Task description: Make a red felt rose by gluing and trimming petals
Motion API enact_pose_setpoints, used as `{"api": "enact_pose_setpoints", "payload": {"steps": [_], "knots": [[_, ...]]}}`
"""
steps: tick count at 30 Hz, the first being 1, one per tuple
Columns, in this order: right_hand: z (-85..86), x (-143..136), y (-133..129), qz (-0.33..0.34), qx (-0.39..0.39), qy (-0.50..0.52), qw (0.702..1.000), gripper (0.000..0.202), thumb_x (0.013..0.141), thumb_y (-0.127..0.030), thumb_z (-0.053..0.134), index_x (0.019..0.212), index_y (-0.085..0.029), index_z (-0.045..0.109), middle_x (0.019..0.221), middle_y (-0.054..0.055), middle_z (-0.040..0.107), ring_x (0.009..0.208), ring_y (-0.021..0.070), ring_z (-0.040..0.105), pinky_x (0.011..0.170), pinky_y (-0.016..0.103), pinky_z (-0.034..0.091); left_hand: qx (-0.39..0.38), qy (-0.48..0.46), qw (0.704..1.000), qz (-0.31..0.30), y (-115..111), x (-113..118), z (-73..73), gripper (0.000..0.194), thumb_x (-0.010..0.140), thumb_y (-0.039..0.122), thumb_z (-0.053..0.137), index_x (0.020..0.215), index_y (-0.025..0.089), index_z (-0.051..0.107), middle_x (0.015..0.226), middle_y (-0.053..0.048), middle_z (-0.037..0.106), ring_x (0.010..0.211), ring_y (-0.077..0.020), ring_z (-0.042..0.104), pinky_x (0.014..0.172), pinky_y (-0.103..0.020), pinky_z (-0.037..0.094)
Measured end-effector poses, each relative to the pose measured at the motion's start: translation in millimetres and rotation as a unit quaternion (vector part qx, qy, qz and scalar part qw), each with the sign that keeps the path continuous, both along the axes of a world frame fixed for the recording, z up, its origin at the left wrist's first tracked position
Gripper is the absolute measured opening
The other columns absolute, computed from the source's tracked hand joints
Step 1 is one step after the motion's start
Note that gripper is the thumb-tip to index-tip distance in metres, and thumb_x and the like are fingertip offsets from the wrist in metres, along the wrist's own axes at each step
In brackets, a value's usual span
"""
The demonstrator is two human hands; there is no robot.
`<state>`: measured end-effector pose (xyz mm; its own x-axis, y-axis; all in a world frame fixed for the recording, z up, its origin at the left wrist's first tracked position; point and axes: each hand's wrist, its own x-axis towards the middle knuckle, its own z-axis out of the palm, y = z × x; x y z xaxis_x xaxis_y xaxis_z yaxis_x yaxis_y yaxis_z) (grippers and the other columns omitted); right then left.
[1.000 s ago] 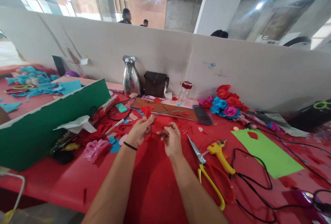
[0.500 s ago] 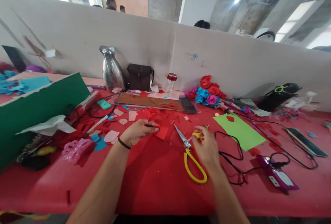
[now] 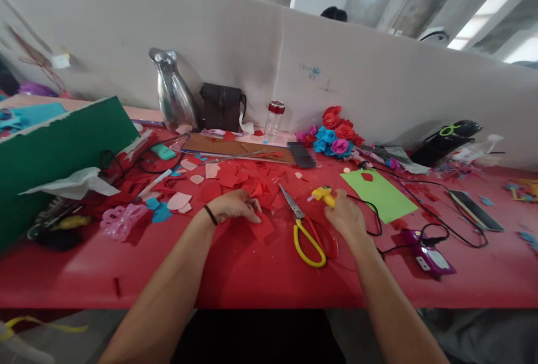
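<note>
A: Where is the right hand (image 3: 347,217)?
B: It lies on the red table (image 3: 252,274), curled around the handle of the yellow hot-glue gun (image 3: 323,195). The gun's nozzle end sticks out to the far left of the knuckles; its black cord (image 3: 374,221) runs off to the right.

A: And the left hand (image 3: 235,206)?
B: Palm down, fingers (image 3: 253,215) loosely bent, pressing on a flat red paper piece (image 3: 263,225) at the near edge of a heap of red paper petals (image 3: 235,176). Whether it pinches anything I cannot tell.

A: What sits between the hands?
B: Yellow-handled steel scissors (image 3: 303,229), blades pointing far-left, just left of the right hand and not touching it.

A: Room to move?
B: The near strip of table before both hands is bare up to its front edge. Right of the gun lie a lime-green paper sheet (image 3: 380,196) and a purple plug adapter (image 3: 426,252) with cords. Far back, a grey partition wall (image 3: 378,89) closes the table, with a bunch of red, blue and pink paper roses (image 3: 336,134) against it.
</note>
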<state>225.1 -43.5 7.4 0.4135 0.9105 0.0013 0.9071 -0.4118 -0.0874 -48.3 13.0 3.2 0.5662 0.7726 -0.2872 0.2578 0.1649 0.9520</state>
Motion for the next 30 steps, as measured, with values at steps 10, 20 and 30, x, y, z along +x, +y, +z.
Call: {"api": "enact_pose_setpoints", "payload": {"steps": [10,20,30], "knots": [[6.7,-22.0,-69.1,0.171,0.057,0.501,0.847,0.04,0.072,-0.052,0.061,0.094,-0.019,0.064,0.082,0.006,0.068,0.065,0.0188,0.06,0.055,0.028,0.048,0.04,0.045,0.998,0.026,7.0,-2.9,-12.8,0.019,0.038,0.008,0.074,0.04,0.02,0.059,0.044,0.001,0.06,0.043,-0.0137,0.05,0.043,-0.023,0.034],[-2.4,-62.8,-68.1,0.273,-0.065,0.528,0.801,0.04,0.083,-0.054,0.053,0.093,-0.017,0.063,0.05,-0.006,0.043,0.041,0.0079,0.037,0.043,0.021,0.033,0.054,0.168,0.983,-0.043,8.0,-1.1,-9.2,0.013,0.044,0.022,0.072,0.052,0.017,0.062,0.051,0.003,0.06,0.056,-0.0136,0.051,0.055,-0.023,0.035],[-16.5,-59.4,-63.8,0.281,-0.04,0.505,0.815,0.023,0.082,-0.042,0.059,0.086,-0.02,0.065,0.053,-0.005,0.047,0.045,0.0095,0.041,0.044,0.02,0.033,0.073,0.176,0.98,-0.053,9.8,-2.9,-11.6,0.016,0.045,0.023,0.073,0.055,0.017,0.062,0.052,0.003,0.06,0.057,-0.0144,0.052,0.054,-0.024,0.034]]}}
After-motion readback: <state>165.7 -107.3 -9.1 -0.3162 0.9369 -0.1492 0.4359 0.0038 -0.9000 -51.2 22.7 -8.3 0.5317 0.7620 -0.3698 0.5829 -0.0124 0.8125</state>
